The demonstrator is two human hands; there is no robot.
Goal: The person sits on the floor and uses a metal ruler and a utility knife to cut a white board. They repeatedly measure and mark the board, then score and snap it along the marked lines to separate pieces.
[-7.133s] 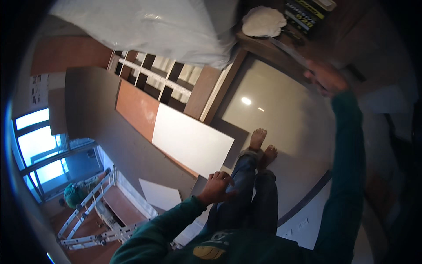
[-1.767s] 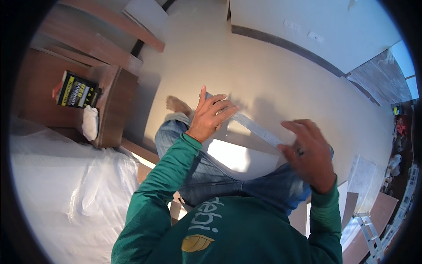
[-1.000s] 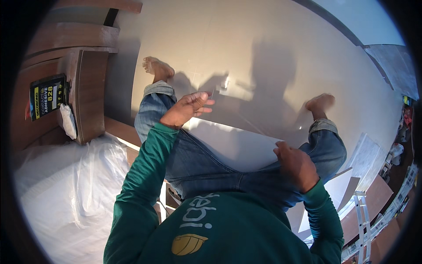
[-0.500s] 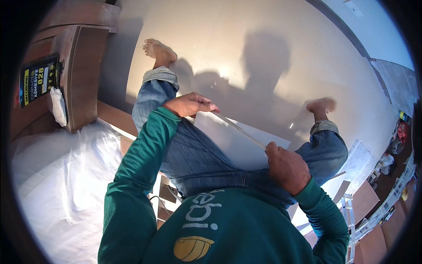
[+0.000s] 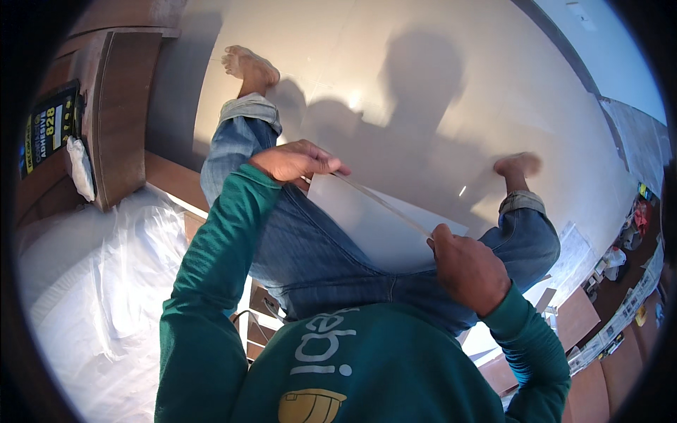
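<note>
I sit with my legs spread. Between them a white sheet (image 5: 367,233) lies under a long, thin, pale strip (image 5: 384,204), stretched diagonally between my hands. My left hand (image 5: 300,162) pinches the strip's upper-left end, over my left thigh. My right hand (image 5: 465,264) is wrapped round its lower-right end, by my right thigh, thumb along it. My bare feet (image 5: 250,67) rest apart on the pale floor; the right one (image 5: 515,166) is blurred.
A wooden cabinet (image 5: 123,120) at left holds a dark adhesive can (image 5: 49,127) and white cloth (image 5: 81,169). Plastic sheeting (image 5: 113,275) covers the lower left. At right are a white wall (image 5: 592,49), brown boards (image 5: 578,314) and assorted clutter (image 5: 642,218).
Seven seconds ago I faced another way, right arm extended. Since a second ago my left fingers have closed on the strip. In the last half second both hands have shifted only slightly.
</note>
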